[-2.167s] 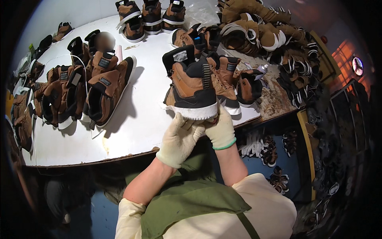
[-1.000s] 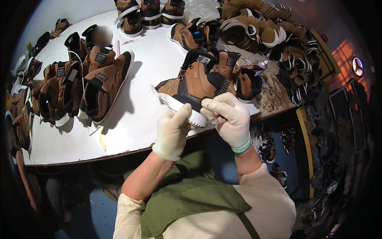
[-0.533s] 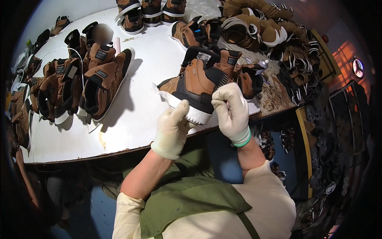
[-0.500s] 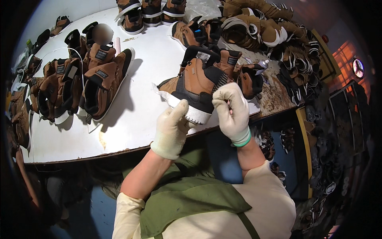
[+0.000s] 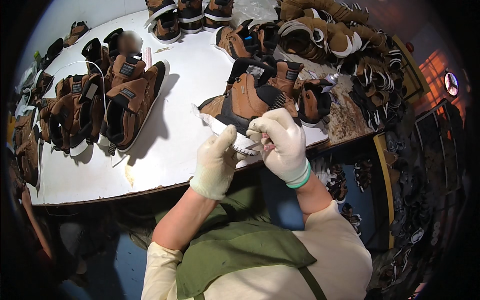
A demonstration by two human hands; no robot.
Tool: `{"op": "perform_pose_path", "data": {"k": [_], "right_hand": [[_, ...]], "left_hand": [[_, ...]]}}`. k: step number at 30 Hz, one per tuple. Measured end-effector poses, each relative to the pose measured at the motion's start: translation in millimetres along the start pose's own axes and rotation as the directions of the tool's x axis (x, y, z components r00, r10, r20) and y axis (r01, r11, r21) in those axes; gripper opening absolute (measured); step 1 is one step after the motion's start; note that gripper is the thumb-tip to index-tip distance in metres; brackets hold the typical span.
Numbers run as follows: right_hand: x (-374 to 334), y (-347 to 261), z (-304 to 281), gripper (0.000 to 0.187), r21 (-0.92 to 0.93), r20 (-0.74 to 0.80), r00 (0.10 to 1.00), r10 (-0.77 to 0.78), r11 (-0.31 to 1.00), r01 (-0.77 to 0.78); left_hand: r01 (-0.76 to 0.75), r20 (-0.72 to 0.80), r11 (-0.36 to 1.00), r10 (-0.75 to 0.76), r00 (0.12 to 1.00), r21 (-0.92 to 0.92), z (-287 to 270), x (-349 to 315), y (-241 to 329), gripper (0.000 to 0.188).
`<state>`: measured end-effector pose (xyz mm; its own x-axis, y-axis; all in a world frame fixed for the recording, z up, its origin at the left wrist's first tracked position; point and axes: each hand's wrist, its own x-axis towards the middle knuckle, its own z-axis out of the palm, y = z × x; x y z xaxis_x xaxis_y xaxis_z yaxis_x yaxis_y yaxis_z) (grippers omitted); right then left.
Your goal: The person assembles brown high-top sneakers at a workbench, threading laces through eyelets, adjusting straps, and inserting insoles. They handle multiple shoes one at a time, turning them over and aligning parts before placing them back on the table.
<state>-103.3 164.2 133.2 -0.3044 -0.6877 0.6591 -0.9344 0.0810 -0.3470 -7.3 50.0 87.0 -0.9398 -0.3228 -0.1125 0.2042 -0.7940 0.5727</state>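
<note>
A brown and black high-top shoe with a white sole sits at the table's front edge, its toe to the left. Dark stitches show along the sole's edge. My left hand, in a cream knitted glove, is closed on the near side of the sole, thumb on top. My right hand, gloved alike with a green cuff band, is closed on small snips with pinkish handles. Their metal blades lie by the sole, close to my left fingertips. My right fingers cover part of the shoe's heel.
Finished-looking shoes crowd the table's left side. More brown shoes stand at the back. Directly behind the held shoe are others. Piles of brown uppers fill the right back. Below the table's right edge, shoes sit lower down.
My right hand has moved left and slightly down from the heel to the sole's near edge, bringing the snips' blades into view. My left hand and the shoe stay nearly still.
</note>
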Motion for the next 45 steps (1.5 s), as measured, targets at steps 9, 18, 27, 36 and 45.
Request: {"op": "perform_pose_path", "data": {"k": [9, 18, 27, 36, 45], "right_hand": [[-11, 8, 2, 0.027, -0.037, -0.048, 0.983, -0.175, 0.984, 0.173], [-17, 11, 1, 0.027, 0.121, -0.030, 0.993, -0.112, 0.986, 0.115], [-18, 6, 2, 0.045, 0.103, -0.037, 0.999, -0.006, 0.995, 0.010], [-21, 2, 0, 0.050, 0.069, -0.044, 0.997, 0.062, 0.996, -0.059], [-19, 7, -3, 0.045, -0.011, -0.091, 0.996, 0.017, 1.000, -0.018]], "left_hand": [[-0.054, 0.076, 0.998, 0.057, 0.995, -0.045, 0, -2, 2, 0.042], [-0.034, 0.070, 0.994, 0.041, 0.997, -0.104, -11, -1, -1, 0.041], [-0.055, 0.063, 0.994, 0.061, 0.996, -0.099, -11, -3, -2, 0.040], [-0.063, 0.082, 0.993, 0.071, 0.994, -0.096, -14, -3, -2, 0.042], [-0.058, -0.040, 0.980, 0.052, 0.998, -0.188, -7, -4, 1, 0.042]]}}
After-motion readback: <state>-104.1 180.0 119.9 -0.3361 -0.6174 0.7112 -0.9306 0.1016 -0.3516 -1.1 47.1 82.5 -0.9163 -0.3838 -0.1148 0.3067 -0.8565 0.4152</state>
